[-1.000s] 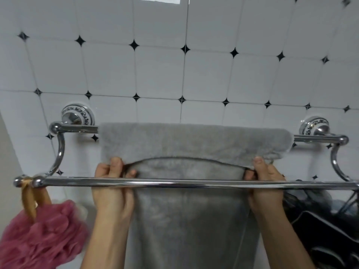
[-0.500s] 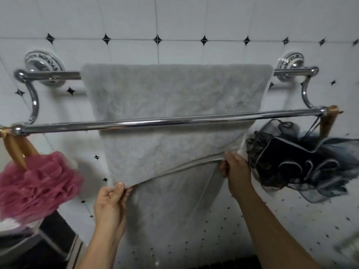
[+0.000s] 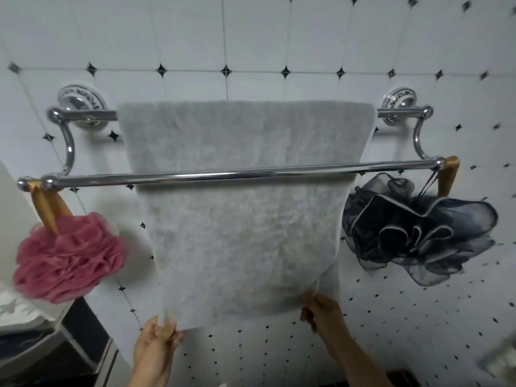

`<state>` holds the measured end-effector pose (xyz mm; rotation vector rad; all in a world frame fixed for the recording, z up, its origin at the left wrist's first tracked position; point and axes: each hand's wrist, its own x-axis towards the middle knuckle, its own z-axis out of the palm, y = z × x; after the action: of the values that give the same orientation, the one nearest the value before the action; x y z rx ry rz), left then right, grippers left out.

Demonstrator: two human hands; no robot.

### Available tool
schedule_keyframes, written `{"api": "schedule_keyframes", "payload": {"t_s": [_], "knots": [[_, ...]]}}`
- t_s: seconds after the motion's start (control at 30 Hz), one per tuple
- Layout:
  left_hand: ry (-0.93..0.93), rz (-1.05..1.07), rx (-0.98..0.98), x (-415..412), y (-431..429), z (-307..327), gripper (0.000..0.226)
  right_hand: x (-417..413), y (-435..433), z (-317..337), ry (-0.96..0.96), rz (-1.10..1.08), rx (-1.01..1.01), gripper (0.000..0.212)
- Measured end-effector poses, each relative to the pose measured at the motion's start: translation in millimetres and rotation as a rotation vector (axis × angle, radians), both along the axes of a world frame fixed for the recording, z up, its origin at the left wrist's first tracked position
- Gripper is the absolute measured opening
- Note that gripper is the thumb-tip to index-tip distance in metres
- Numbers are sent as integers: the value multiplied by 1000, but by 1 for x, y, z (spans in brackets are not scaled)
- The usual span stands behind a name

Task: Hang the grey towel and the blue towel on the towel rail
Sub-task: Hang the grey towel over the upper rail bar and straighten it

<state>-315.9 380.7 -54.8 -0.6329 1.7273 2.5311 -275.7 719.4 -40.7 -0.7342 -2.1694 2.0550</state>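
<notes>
Grey towel point(image 3: 243, 224) is up on the towel rail point(image 3: 240, 174), folks, draped over the back bar and dropping down behind the front bar, dead centre on the white tiled wall point(image 3: 251, 37).

Let's sweep across. Far left, we have a pink bath pouf point(image 3: 69, 258) dangling by a golden ribbon loop point(image 3: 47, 208) from the left end of the front bar, well apart from the towel's edge. Above it, the left wall mount point(image 3: 81, 104) holds the back bar to the tiles.

Down low now: our left hand point(image 3: 156, 347) enters from the bottom of the view and pinches the bottom left corner of the towel's front layer, thumb and fingers closed on the hem. Along that hem the cloth hangs fairly flat, with a second layer peeking out behind it on the right side.

And there's our right hand point(image 3: 324, 311), fingers curled on the bottom right corner, where the fabric bunches up. It's blurred, so we can't tell exactly how each finger sits.

On to the right, a dark grey pouf point(image 3: 418, 233) with pale edging hangs from the right end of the front bar, just beside the towel's right edge. Top right, the right wall mount point(image 3: 399, 104) anchors the rail.
</notes>
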Motion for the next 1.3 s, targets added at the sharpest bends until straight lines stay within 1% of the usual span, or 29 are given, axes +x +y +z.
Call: {"api": "schedule_keyframes", "payload": {"t_s": [0.03,0.13,0.17,0.23,0.27,0.3,0.37,0.4,0.47,0.5,0.57,0.6,0.63,0.67,0.73,0.77,0.8,0.83,0.87,0.9,0.93,0.97,1.0,1.03,1.07,1.1,1.17,1.23,1.3], "knots": [[-6,-29,-52,-1,-2,5,16,-2,1,4,-50,27,19,51],[2,-118,-149,-8,-7,33,41,-6,3,31,-194,109,117,50],[20,-142,-171,-11,-9,48,47,-4,2,45,-239,146,177,50],[92,-199,-226,-16,-12,81,51,1,1,81,-315,269,432,41],[140,-226,-257,-17,-13,99,53,4,0,101,-315,327,582,36],[189,-240,-277,-18,-12,117,59,7,-2,124,-274,351,708,34],[260,-206,-314,-20,-9,152,70,11,-6,172,-82,271,889,37],[298,-169,-367,-20,-7,169,70,15,-7,198,44,190,925,35],[366,-129,-556,-17,0,198,69,21,-7,244,293,5,912,27],[395,-140,-664,-16,2,210,66,23,-5,266,419,-93,895,25],[409,-191,-865,-12,0,236,51,23,4,305,667,-288,843,23],[407,-204,-951,-11,-3,250,43,20,11,324,745,-371,843,22],[413,-181,-1018,-11,-7,265,39,16,20,341,757,-423,883,21],[443,-99,-1074,-12,-12,279,40,9,29,356,696,-432,949,22],[561,199,-1150,-19,-26,312,35,-6,44,377,434,-351,1062,30],[615,350,-1135,-21,-31,328,32,-13,48,383,303,-295,1076,34],[630,451,-1129,-24,-33,343,34,-19,50,386,212,-239,1055,38],[622,495,-1192,-27,-34,354,38,-26,51,385,165,-186,1004,42],[575,487,-1310,-31,-32,362,42,-31,50,383,152,-140,925,45],[530,422,-1386,-34,-28,369,45,-36,49,380,161,-106,816,47],[474,314,-1351,-35,-20,375,47,-39,46,376,186,-86,677,49],[445,173,-1192,-36,-12,378,46,-42,45,372,217,-74,521,50],[448,54,-946,-36,-6,379,39,-45,46,368,255,-78,376,49],[441,-6,-732,-36,-1,378,30,-48,47,364,291,-96,269,48],[429,-17,-610,-37,2,377,22,-50,49,361,317,-116,209,45],[426,-8,-567,-40,4,374,19,-52,50,359,335,-123,188,42],[453,10,-607,-44,5,371,15,-51,51,358,362,-89,214,35],[481,-15,-744,-46,1,372,12,-47,55,358,349,-23,290,31],[476,-65,-921,-47,-9,370,20,-41,63,360,284,59,482,30]]}}
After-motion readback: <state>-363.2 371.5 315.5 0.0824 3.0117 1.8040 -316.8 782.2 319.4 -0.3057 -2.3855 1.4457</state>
